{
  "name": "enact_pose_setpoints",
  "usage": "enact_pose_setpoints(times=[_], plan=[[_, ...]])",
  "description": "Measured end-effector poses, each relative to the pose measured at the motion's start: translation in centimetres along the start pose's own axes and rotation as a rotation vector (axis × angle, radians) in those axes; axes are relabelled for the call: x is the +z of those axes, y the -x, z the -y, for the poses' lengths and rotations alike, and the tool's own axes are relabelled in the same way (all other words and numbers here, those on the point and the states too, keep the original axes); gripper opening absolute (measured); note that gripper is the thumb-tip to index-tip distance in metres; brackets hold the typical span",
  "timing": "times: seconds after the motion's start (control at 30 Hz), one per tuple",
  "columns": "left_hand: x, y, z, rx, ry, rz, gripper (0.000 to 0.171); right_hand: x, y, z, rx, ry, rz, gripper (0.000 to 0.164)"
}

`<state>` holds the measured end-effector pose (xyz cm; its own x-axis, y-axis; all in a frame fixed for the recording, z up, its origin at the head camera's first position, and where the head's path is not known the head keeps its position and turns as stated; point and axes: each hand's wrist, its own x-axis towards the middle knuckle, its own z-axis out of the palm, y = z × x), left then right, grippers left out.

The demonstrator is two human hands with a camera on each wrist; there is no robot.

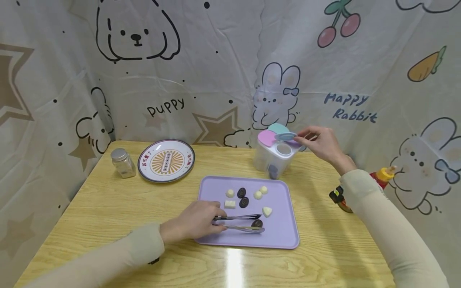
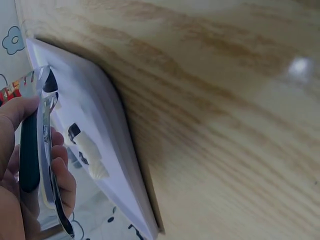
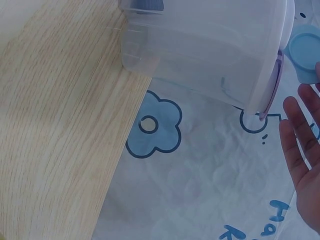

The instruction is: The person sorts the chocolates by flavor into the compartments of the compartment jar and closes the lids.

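Note:
My left hand (image 1: 199, 218) grips a pair of tongs (image 1: 237, 218) over the front of a purple tray (image 1: 284, 238). A dark chocolate (image 1: 257, 223) sits between the tong tips; whether they press on it I cannot tell. In the left wrist view, thumb and fingers wrap the dark handle (image 2: 29, 155). At the back right, my right hand (image 1: 320, 142) pinches the edge of a raised blue flip lid (image 1: 286, 137) on a clear plastic container (image 1: 264, 160). Under that lid is a round opening. Pink (image 1: 267, 138) and green (image 1: 279, 128) lids lie beside it.
White chocolates (image 1: 230, 204) and dark chocolates (image 1: 244, 202) lie further back on the tray. A white plate (image 1: 167, 161) and a lidded glass jar (image 1: 123, 163) stand at the back left. Near my right forearm is a red bottle with a yellow cap (image 1: 385, 174). A printed curtain (image 1: 216, 80) hangs behind the table.

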<state>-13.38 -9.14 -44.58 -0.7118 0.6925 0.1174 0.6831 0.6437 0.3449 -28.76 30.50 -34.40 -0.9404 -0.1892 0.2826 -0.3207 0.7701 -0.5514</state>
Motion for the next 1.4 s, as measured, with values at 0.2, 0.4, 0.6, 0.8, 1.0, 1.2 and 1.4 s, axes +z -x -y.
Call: enact_pose_setpoints(times=[0.2, 0.4, 0.6, 0.8, 1.0, 1.2, 1.4], plan=[[0.4, 0.0, 0.0, 0.001, 0.009, -0.014, 0.023, 0.1, 0.0, 0.0, 0.001, -0.003, -0.005, 0.022], [0.6, -0.1, -0.1, -0.004, 0.021, -0.005, 0.020, 0.1, -0.1, 0.0, 0.004, 0.000, -0.009, 0.023], [0.7, -0.1, -0.1, -0.008, 0.048, 0.008, 0.020, 0.2, 0.0, 0.1, 0.004, -0.006, -0.009, 0.023], [0.9, -0.2, -0.3, -0.009, 0.045, 0.007, 0.022, 0.2, 0.0, 0.1, 0.003, -0.004, -0.008, 0.023], [1.1, -0.8, -0.6, 0.009, 0.044, 0.013, 0.021, 0.1, 0.0, 0.0, 0.005, -0.010, -0.010, 0.023], [1.0, -1.0, -0.8, 0.018, 0.041, 0.018, 0.019, 0.1, 0.0, 0.0, 0.000, -0.010, -0.013, 0.023], [0.4, -0.9, -0.6, 0.014, 0.058, 0.011, 0.019, 0.1, 0.0, 0.0, 0.002, -0.014, -0.008, 0.024]])
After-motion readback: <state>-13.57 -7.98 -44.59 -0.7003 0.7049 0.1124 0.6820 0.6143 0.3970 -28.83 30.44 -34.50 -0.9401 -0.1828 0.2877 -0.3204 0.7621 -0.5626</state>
